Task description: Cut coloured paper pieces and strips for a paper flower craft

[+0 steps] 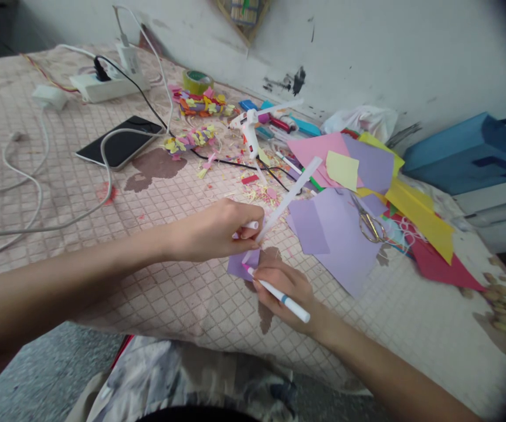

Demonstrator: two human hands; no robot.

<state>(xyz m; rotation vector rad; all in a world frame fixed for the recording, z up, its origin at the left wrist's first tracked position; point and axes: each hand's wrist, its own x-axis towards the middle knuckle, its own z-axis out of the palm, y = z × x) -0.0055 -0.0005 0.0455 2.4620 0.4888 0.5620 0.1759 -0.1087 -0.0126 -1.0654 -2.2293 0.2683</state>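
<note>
My right hand (285,293) is closed round a white felt-tip pen (294,308) with a blue band. The pen's pink tip touches a small purple paper piece (237,266) on the table. My left hand (230,231) is closed, its fingertips pinching a long translucent white strip (290,196) that looks like a ruler and lies slanted across that paper. A white pen cap (251,225) sticks out from the left hand's curled fingers. The hands partly cover the purple piece. Just to the right lie a cut purple rectangle (309,227) and a larger lilac sheet (345,252).
Gold-handled scissors (370,225) rest on the lilac sheet. Behind are a white glue gun (249,132), paper scraps (270,193), decorated rolls (191,140) and green tape (197,82). At left, cables surround a dark tablet (118,142) and a power strip (107,85). A blue bag (464,155) stands right.
</note>
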